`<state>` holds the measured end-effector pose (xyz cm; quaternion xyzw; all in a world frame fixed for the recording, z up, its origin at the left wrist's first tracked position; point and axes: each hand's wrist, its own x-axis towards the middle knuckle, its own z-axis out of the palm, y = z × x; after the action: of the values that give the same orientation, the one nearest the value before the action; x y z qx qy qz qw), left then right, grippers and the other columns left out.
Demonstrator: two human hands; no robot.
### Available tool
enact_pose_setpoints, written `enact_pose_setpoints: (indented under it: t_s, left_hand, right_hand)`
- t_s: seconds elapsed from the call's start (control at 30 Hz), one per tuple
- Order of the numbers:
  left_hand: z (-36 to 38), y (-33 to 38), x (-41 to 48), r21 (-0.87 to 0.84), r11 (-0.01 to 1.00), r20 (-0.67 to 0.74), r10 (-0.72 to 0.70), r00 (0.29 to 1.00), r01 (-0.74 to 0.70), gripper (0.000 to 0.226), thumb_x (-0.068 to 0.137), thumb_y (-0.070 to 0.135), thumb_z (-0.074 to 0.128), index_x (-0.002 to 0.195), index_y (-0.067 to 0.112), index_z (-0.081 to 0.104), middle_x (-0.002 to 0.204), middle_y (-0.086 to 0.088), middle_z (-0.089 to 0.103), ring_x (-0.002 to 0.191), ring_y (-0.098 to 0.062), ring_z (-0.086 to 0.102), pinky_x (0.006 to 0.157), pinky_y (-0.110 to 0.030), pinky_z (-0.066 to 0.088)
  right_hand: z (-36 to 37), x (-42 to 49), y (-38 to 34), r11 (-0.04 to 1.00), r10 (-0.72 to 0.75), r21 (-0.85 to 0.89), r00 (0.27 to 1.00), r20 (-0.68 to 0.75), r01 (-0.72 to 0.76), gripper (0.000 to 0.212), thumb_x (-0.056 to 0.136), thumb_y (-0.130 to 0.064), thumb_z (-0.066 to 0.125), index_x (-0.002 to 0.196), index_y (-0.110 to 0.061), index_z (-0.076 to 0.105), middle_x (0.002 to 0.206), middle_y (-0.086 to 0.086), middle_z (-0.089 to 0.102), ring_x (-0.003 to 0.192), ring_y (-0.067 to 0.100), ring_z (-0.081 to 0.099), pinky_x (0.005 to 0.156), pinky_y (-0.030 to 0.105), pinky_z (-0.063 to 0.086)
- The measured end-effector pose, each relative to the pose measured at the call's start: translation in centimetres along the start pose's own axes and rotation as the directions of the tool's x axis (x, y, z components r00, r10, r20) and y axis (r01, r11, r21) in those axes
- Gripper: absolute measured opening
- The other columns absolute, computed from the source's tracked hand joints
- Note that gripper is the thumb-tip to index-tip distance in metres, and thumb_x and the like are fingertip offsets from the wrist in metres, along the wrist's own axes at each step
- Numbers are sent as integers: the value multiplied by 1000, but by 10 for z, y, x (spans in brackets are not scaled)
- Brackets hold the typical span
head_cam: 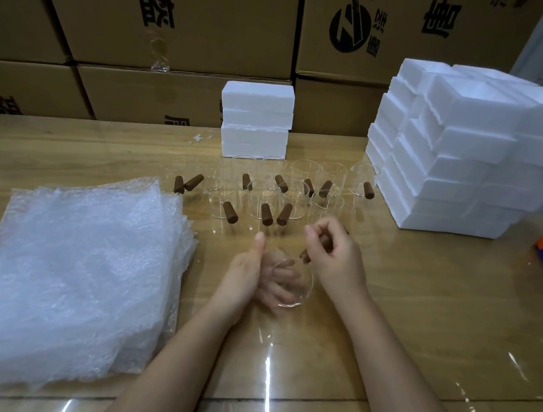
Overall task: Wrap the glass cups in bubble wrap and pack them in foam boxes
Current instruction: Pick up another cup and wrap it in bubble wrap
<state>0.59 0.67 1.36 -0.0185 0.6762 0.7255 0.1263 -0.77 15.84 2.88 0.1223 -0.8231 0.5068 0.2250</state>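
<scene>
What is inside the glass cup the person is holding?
Nothing is packed in the glass cup. Through its clear wall show the fingers of the left hand. The right hand grips its brown handle, mostly covering it.

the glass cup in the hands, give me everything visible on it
The held glass cup is clear and colourless, with a brown, wood-like stub handle. It is tipped so its round rim faces the camera. The left hand cups its side, fingers visible through the glass; the right hand grips the handle. It is unwrapped, in front of the other cups; whether it touches the table is unclear.
</scene>
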Motion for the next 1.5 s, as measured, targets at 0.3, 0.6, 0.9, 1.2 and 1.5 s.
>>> enact_pose_setpoints:
  t_s: [0.3,0.6,0.9,1.2,1.5]
  left_hand:
    - [-2,2,-2,46,951,-170,309,936,-306,36,102,37,33,124,16,53,97,-1,73,60,-20,68,43,-24,50]
    - [1,-6,-11,579,662,-36,604,796,-476,68,68,52,73,122,44,32,121,23,47,110,-1,54,79,-12,47]
    - [4,-1,-8,7,957,-150,286,946,-288,54,79,49,68,115,13,51,78,-9,65,55,-12,65,40,-16,41]
    - [2,-4,-8,274,885,-149,426,892,-377,60,84,50,60,134,24,36,93,-5,63,73,-12,65,60,-23,53]
    - [1,-5,-15,351,774,36,552,833,-528,89,69,27,76,137,38,21,130,15,49,121,-4,51,92,-16,43]
  right_hand:
    - [11,0,1,966,260,27,953,-157,-259,46,95,-36,50,51,-27,42,44,-12,50,40,7,36,45,22,27]
    - [7,4,8,856,516,45,857,-3,-515,51,95,-39,42,54,-9,50,46,-1,37,46,16,34,51,30,26]
    - [12,-8,-7,945,-264,-237,954,-140,226,41,87,-28,48,49,-15,44,42,-5,36,39,17,34,41,28,30]
    - [11,-5,0,966,117,215,985,125,-142,26,94,-22,55,69,-20,59,49,-6,57,44,8,54,43,20,44]
    - [7,3,5,695,558,340,773,300,-634,20,91,-22,53,76,-10,56,41,-11,45,34,5,33,35,14,24]
